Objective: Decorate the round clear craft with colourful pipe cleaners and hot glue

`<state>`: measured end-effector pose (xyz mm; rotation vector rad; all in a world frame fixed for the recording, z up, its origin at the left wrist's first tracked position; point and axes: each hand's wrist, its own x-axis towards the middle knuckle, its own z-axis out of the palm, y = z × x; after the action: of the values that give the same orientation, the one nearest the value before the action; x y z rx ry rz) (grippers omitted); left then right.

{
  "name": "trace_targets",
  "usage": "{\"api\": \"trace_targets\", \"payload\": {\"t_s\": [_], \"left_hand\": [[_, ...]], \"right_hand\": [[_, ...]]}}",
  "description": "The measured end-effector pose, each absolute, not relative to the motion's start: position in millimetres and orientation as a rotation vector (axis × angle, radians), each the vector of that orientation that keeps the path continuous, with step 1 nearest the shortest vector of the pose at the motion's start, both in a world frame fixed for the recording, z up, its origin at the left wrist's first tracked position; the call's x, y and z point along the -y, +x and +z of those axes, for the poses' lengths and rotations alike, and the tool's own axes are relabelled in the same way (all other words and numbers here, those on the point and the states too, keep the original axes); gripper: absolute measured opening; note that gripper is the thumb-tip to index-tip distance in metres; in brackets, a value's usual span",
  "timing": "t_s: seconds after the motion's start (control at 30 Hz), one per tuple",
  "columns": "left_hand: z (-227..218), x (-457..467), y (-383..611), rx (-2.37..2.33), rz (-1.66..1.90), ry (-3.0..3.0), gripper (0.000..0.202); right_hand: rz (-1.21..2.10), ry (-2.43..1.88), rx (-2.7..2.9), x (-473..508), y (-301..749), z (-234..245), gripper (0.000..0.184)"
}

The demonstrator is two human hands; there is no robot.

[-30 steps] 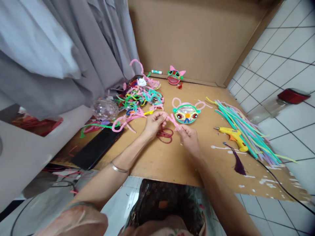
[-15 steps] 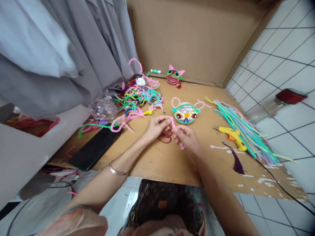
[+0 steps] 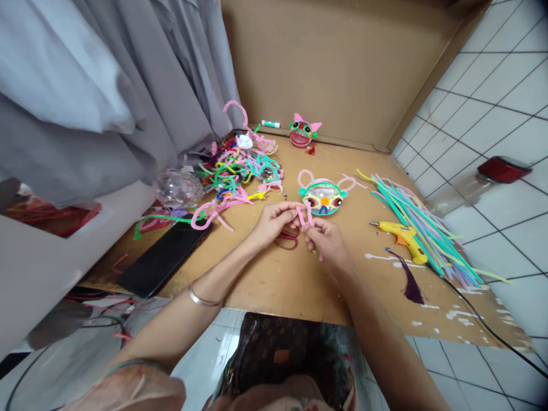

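Note:
A pink pipe cleaner [image 3: 309, 214] is pinched between my two hands, bent so that two strands stick up side by side. My left hand [image 3: 277, 221] has closed fingertips on its left strand. My right hand [image 3: 324, 235] grips it lower down, and a short pink end pokes out beneath. Just beyond my hands sits a green-rimmed animal face [image 3: 325, 197] with red-and-black eyes, an orange nose and pink loop ears. Red-handled scissors [image 3: 287, 240] lie under my left hand, their blades hidden.
A tangled heap of coloured pipe cleaners [image 3: 240, 168] lies back left, near a black phone [image 3: 160, 260]. Rightward are a yellow glue gun [image 3: 402, 237], a purple tassel [image 3: 411, 285] and straight pipe cleaners [image 3: 422, 228]. A finished-looking face [image 3: 302, 132] stands at the back.
The pink pipe cleaner now shows two separate upright strands where one showed before. Both hands stay in nearly the same place.

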<state>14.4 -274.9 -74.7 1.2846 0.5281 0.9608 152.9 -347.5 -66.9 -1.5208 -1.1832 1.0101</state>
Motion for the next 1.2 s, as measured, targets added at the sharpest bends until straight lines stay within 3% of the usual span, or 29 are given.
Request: {"api": "trace_targets", "payload": {"t_s": [0.27,0.47,0.7,0.93,1.2], "left_hand": [[-75.0,274.4,15.8,-0.545,0.987,1.247,0.038],[-75.2,271.5,14.6,-0.569,1.063,1.193,0.039],[-74.5,268.4,12.2,-0.528,0.991,1.202,0.051],[-72.8,266.8,9.2,-0.569,0.936,1.273,0.040],[-68.2,267.0,4.7,-0.574,0.907,1.304,0.043]], "right_hand": [[1.156,-1.472,1.204,349.2,152.2,-68.7,0.018],[1.387,-1.387,1.200,351.1,152.4,-72.2,0.029],[1.495,-1.343,1.237,350.8,153.4,-70.2,0.029],[1.518,-1.345,1.268,350.0,155.5,-72.9,0.030],[1.586,-1.381,1.275,351.5,155.7,-65.5,0.028]]}}
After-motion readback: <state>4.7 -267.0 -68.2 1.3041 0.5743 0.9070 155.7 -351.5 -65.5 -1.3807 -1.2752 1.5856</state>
